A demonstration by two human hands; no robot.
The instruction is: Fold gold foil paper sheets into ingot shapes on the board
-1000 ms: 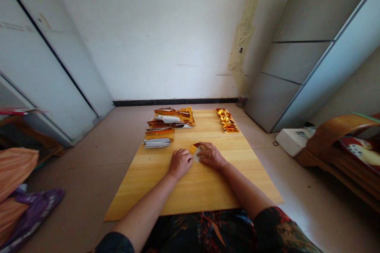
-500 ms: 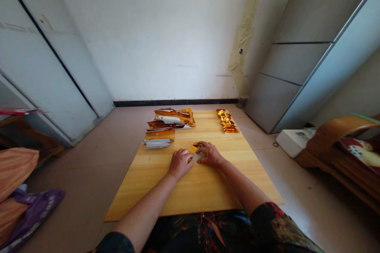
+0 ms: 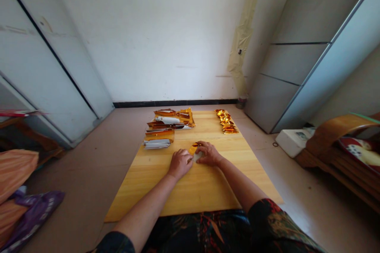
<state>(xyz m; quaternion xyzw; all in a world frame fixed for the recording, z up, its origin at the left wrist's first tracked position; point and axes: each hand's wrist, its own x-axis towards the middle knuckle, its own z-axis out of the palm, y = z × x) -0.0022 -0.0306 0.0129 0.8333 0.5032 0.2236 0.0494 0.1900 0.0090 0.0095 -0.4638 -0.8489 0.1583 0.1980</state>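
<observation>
On the wooden worktop, the left hand and right hand grasp a gold foil piece between them; foil stacks lie beyond the hands, toward a white wall.

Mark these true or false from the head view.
1. The left hand and right hand both touch a small gold foil piece. True.
2. Folded gold foil pieces lie near the far edge of the wooden board. True.
3. The foil stacks lie to the right of those folded pieces. False: they lie to the left.
4. A second person's hands reach onto the board. False: only one pair of hands shows.
</observation>
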